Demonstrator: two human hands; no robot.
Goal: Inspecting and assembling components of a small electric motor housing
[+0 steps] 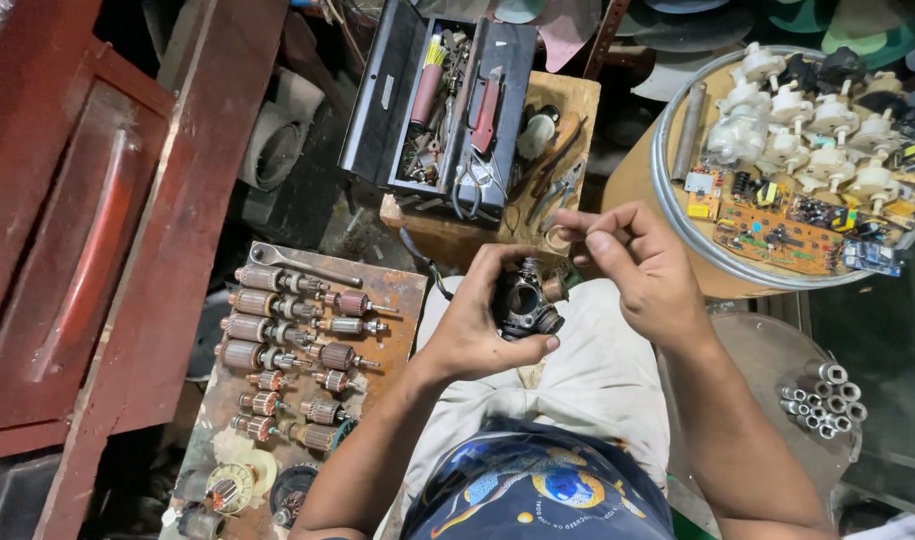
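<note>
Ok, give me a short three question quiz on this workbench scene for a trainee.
1. True or false: the left hand holds the small motor housing.
2. What lies in rows on the wooden board? A) armatures B) spoons C) batteries
3. Fill in: the green circuit boards lie on a round ____.

Key: 1 true. 2 A, the motor armatures. 3 tray. The right hand pinches just above the housing; whether it holds anything cannot be told.

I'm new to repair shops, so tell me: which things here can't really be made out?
Head view only:
- Motor part: the left hand wraps round it, hiding its far side.
- Right hand: whatever its pinched fingertips hold is too small to see.
- Toolbox: contents tangled, shadowed.
- Circuit boards: parts too small.
</note>
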